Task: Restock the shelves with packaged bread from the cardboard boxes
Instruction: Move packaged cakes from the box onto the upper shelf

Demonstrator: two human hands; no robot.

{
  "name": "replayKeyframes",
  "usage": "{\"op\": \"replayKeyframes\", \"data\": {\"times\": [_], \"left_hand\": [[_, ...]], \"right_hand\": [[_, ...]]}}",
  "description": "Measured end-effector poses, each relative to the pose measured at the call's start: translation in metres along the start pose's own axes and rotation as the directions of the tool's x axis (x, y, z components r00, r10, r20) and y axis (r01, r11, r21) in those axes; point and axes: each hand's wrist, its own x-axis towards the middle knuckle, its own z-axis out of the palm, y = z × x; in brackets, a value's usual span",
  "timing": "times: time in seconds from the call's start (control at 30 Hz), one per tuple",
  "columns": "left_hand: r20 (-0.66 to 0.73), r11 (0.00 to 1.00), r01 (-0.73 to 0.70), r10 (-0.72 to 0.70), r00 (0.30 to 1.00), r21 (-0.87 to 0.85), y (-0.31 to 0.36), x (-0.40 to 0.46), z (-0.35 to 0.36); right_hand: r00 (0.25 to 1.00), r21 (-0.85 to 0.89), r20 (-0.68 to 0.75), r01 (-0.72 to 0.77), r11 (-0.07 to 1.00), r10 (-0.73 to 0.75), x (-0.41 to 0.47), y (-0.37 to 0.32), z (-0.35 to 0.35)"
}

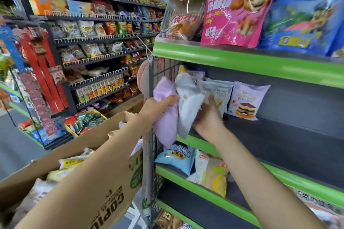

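Observation:
My left hand (pixel 158 107) grips a lilac bread packet (pixel 166 117) at the left end of the green-edged shelf (pixel 260 63). Beside it, my right hand (pixel 208 115) grips a white bread packet (pixel 188 106) from below. Both packets hang in front of the shelf's wire end panel. On the dark shelf board behind them stand a few packets, among them a lilac one with a layered cake picture (pixel 245 100). An open cardboard box (pixel 104 176) with more packets inside sits under my left forearm.
The shelf board to the right of the cake packet is bare. Big pink (pixel 240 5) and blue snack bags stand on the shelf above. A light blue packet (pixel 176 156) and a yellow one lie on the shelf below. Black snack shelves (pixel 104 39) line the aisle at left.

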Motion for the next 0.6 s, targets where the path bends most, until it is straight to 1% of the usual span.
{"op": "replayKeyframes", "data": {"times": [0.03, 0.07, 0.1, 0.13, 0.17, 0.2, 0.23, 0.27, 0.3, 0.37, 0.43, 0.5, 0.6], "left_hand": [[-0.015, 0.995, 0.035, -0.036, 0.999, -0.089, -0.001, 0.004, 0.005], [-0.015, 0.985, 0.065, -0.069, 0.998, -0.157, -0.002, 0.007, 0.009], [-0.008, 0.975, 0.09, -0.093, 0.996, -0.206, -0.002, 0.01, 0.014], [0.009, 0.965, 0.111, -0.112, 0.994, -0.237, -0.003, 0.013, 0.019], [0.034, 0.958, 0.132, -0.127, 0.991, -0.254, -0.002, 0.015, 0.024], [0.074, 0.951, 0.154, -0.139, 0.987, -0.268, 0.0, 0.015, 0.03], [0.111, 0.946, 0.167, -0.141, 0.984, -0.278, 0.001, 0.016, 0.035], [0.137, 0.944, 0.17, -0.135, 0.981, -0.284, 0.0, 0.019, 0.039], [0.144, 0.944, 0.172, -0.135, 0.98, -0.281, 0.0, 0.022, 0.044], [0.157, 0.956, 0.17, -0.134, 0.978, -0.24, 0.0, 0.026, 0.051], [0.158, 0.969, 0.144, -0.113, 0.981, -0.202, -0.001, 0.033, 0.059], [0.141, 0.983, 0.095, -0.073, 0.987, -0.154, 0.002, 0.038, 0.065], [0.118, 0.986, 0.018, 0.001, 0.993, -0.163, 0.004, 0.049, 0.066]], "right_hand": [[0.999, -0.009, 0.05, 0.011, 1.0, -0.011, 0.0, -0.003, -0.004], [0.996, -0.14, 0.083, 0.051, 0.989, -0.039, 0.002, -0.006, -0.012], [0.987, -0.275, 0.156, 0.083, 0.958, -0.041, -0.002, -0.008, -0.015], [0.972, -0.421, 0.23, 0.147, 0.895, -0.052, -0.003, -0.008, -0.021], [0.965, -0.512, 0.261, 0.174, 0.841, -0.041, -0.004, -0.006, -0.029], [0.953, -0.56, 0.3, 0.215, 0.8, -0.047, -0.005, -0.006, -0.033], [0.957, -0.594, 0.275, 0.246, 0.766, -0.095, -0.004, -0.007, -0.037], [0.961, -0.628, 0.215, 0.271, 0.73, -0.171, 0.0, -0.009, -0.04], [0.956, -0.685, 0.155, 0.286, 0.67, -0.25, 0.004, -0.014, -0.043], [0.932, -0.786, 0.074, 0.274, 0.554, -0.355, 0.01, -0.021, -0.047], [0.903, -0.822, -0.004, 0.242, 0.515, -0.43, 0.017, -0.029, -0.054], [0.859, -0.826, -0.093, 0.216, 0.521, -0.503, 0.023, -0.043, -0.061], [0.806, -0.901, -0.145, 0.132, 0.413, -0.574, 0.037, -0.064, -0.082]]}}
